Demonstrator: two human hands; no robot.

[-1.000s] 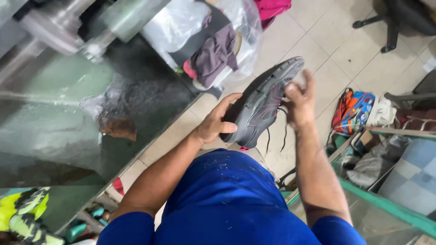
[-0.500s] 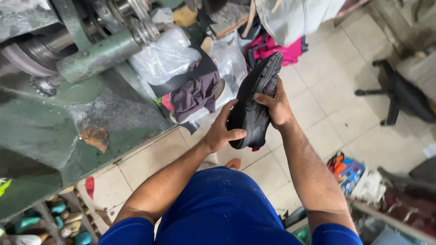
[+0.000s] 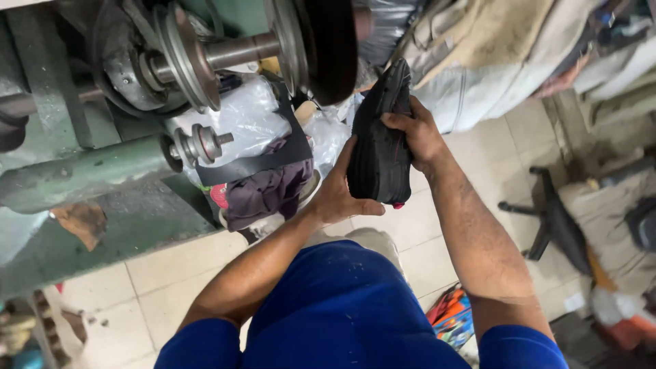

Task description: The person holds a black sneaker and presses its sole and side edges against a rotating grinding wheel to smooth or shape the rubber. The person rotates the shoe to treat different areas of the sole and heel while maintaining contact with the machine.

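Nearest the camera, the person's blue short-sleeved shirt (image 3: pixel 342 314) fills the lower frame, with both bare forearms reaching forward and up.

The left hand (image 3: pixel 338 195) cups the lower end of a black rubber-soled shoe (image 3: pixel 379 154), palm against its side and thumb along the edge. The right hand (image 3: pixel 417 137) is closed over the upper half of the same shoe, fingers wrapped across the sole. The shoe stands nearly upright between the two hands, its top end raised just beside the dark round wheel (image 3: pixel 331 48) of the machine, close to it; whether it touches cannot be told from this angle.

Judgement: the step in hand is presenting the shoe's edge to the wheel. The next move would call for a firm two-handed grip, a steady angle and fingers kept clear of the wheel's rim, the right hand being the nearer to it.

Behind the wheel, a steel shaft with pulleys (image 3: pixel 205 58) runs left across the green painted metal frame (image 3: pixel 75 174) of the machine. Below it lie a clear plastic bag (image 3: pixel 253 116), a black strip and a bundle of dark purple cloth (image 3: pixel 263 195), crowding the space under the shoe. A heap of beige fabric (image 3: pixel 492 48) hangs close on the right. On the pale tiled floor (image 3: pixel 178 263) farther off stand the black base of a chair (image 3: pixel 553 219) and a bright orange-and-blue item (image 3: pixel 454 318).
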